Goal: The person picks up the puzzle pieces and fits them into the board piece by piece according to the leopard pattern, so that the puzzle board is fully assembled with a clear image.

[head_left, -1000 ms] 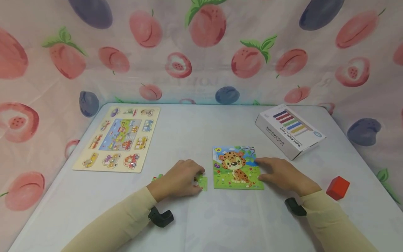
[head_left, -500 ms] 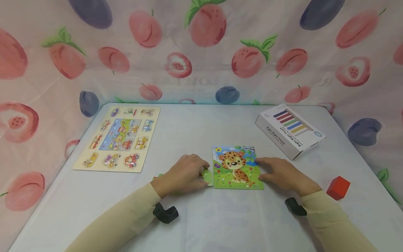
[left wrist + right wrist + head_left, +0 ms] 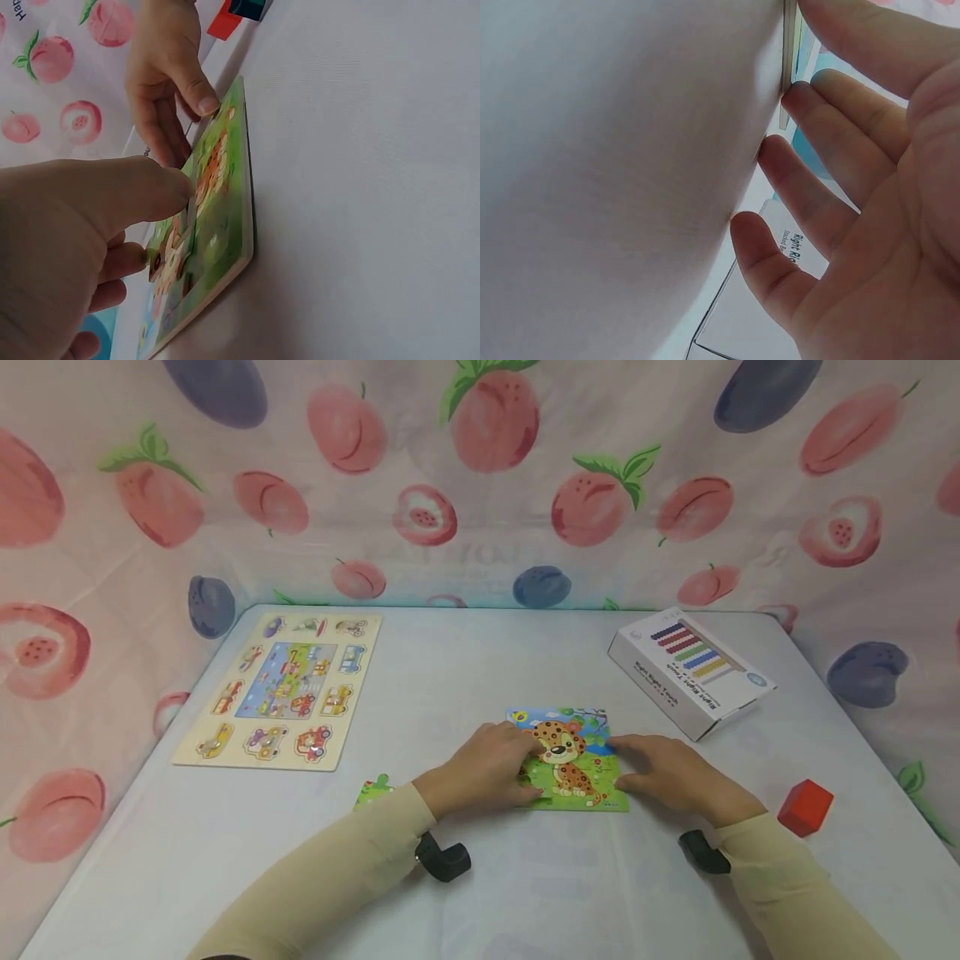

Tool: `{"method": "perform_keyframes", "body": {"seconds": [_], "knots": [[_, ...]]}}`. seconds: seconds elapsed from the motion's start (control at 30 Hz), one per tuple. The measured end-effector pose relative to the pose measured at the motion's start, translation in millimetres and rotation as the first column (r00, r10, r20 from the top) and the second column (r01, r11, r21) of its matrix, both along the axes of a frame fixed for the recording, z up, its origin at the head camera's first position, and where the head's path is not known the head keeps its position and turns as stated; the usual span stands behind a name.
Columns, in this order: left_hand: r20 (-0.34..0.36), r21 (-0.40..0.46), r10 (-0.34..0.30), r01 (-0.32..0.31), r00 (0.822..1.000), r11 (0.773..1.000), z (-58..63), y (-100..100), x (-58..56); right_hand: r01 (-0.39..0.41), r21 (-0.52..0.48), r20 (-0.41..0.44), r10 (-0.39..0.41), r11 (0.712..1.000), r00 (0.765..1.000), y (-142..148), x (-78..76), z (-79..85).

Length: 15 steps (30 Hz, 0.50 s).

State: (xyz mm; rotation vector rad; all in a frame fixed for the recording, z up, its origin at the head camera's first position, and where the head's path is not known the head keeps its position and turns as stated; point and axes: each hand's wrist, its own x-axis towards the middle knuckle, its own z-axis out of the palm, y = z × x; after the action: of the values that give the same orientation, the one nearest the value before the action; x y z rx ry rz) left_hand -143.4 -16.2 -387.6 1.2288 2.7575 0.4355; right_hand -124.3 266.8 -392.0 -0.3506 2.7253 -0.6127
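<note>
Presently logged, item one: my left hand (image 3: 487,768) lay over the left part of the leopard puzzle board (image 3: 577,777), fingers bent down onto a puzzle piece (image 3: 189,217) that I was pressing toward its slot; the left wrist view showed my thumb on that piece, which sat slightly raised at its edge, not yet flush. Item two: my right hand (image 3: 667,772) rested against the board's right edge, fingers loosely extended and steadying it, gripping nothing; the right wrist view showed fingertips (image 3: 810,97) touching the board's thin side. Item three: the board itself lay flat on the tabletop (image 3: 480,893), near its front middle. Item four: a loose green piece (image 3: 372,792) lay apart on the tabletop, beside my left sleeve. Item five, other holdings: a vehicle puzzle tray (image 3: 281,689) far left, a white box (image 3: 686,672) far right, a red block (image 3: 805,807) near my right wrist. Hazards noted, as my judgement: the raised piece could jam or bend if I pushed it down while it was misaligned; the board could skid right if my steadying hand slackened; my left sleeve could sweep the loose green piece toward the tabletop's edge; a hard press could pop neighbouring pieces out.
</note>
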Motion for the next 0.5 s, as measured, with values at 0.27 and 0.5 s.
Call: {"method": "perform_keyframes", "body": {"seconds": [0.27,0.5], "knots": [[0.01,-0.045,-0.014,0.015,1.0,0.999,-3.8,22.9,-5.1,0.011,0.003,0.031,-0.011,1.0,0.999,0.5,-0.9,-0.4],[-0.01,-0.034,-0.017,0.016,1.0,0.999,-9.1,36.6,-8.2,0.012,0.0,0.047,-0.012,1.0,0.999,1.9,-1.8,0.6]]}}
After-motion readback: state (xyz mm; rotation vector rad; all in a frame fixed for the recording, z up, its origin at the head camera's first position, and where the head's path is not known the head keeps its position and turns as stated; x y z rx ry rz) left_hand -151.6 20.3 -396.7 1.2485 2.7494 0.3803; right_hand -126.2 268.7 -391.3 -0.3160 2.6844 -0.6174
